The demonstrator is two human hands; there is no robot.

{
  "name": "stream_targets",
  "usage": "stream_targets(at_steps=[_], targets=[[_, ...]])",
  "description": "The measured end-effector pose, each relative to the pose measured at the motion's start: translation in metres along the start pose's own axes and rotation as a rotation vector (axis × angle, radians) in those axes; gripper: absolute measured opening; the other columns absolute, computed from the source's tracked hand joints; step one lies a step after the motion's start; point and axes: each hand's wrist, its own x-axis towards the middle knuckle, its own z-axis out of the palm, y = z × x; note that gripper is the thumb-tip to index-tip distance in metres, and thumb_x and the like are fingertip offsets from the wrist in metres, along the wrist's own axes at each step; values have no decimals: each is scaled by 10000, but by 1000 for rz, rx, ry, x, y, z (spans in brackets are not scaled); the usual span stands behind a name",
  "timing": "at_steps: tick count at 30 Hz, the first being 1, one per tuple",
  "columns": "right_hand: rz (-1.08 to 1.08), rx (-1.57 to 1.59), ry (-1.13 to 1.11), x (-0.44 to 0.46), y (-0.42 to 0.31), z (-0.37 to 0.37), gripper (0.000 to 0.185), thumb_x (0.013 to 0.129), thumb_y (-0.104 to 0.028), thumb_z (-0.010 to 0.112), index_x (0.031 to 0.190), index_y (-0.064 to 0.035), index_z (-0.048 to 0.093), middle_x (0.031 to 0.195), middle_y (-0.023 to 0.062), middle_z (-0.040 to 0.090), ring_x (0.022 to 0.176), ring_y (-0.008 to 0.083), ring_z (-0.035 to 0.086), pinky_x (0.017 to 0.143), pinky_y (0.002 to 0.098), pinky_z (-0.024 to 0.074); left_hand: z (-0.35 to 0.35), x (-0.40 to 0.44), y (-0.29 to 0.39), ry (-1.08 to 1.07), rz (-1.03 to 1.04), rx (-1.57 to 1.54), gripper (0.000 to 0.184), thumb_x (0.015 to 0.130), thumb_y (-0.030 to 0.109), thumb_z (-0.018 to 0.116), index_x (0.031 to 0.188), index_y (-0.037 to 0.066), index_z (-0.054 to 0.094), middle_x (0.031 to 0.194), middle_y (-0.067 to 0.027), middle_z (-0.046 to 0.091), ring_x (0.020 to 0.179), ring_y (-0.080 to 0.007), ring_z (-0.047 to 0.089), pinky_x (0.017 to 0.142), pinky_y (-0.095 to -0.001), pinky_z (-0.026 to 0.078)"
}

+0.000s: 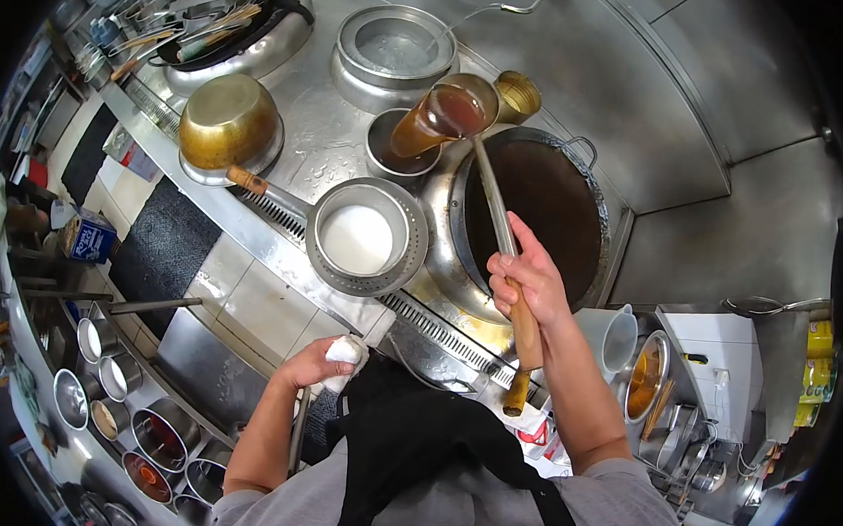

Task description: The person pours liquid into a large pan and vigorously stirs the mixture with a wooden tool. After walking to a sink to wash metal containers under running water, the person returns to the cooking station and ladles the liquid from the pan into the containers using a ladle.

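Note:
My right hand is wrapped round the wooden handle of a long ladle. The ladle's bowl is tipped, and brown liquid pours from it into a round metal pot on the steel stove top. To the right of that pot is a large wok, dark inside, with foil along part of its rim. My left hand is closed on a crumpled white cloth near the stove's front edge. Between the hands and the pot sits a perforated strainer ladle with a metal container of white contents in it.
A brass-coloured pot lies upside down at the left. Behind stands a basin of water under a tap. A small brass cup is by the wok. Containers of sauces line the lower left; a clear plastic jug stands at right.

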Motion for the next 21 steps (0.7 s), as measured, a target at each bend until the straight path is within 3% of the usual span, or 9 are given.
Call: stream_targets(at_steps=[9, 21], targets=[[-159, -449, 109, -17, -4, 9, 808, 906, 50, 464, 1601, -168, 114, 772, 16, 494, 511, 81, 471, 476, 242, 421, -6, 5, -13, -7, -46, 31, 433, 834, 216, 808, 1191, 58, 621, 987, 3, 658, 930, -124, 585, 872, -307, 491], [-169, -560, 170, -54, -31, 28, 805, 913, 46, 496, 1602, -194, 156, 805, 9, 490, 530, 67, 444, 474, 233, 408, -13, 25, -5, -81, -11, 33, 425, 839, 236, 810, 1172, 52, 622, 982, 5, 646, 921, -120, 575, 862, -298, 485]])
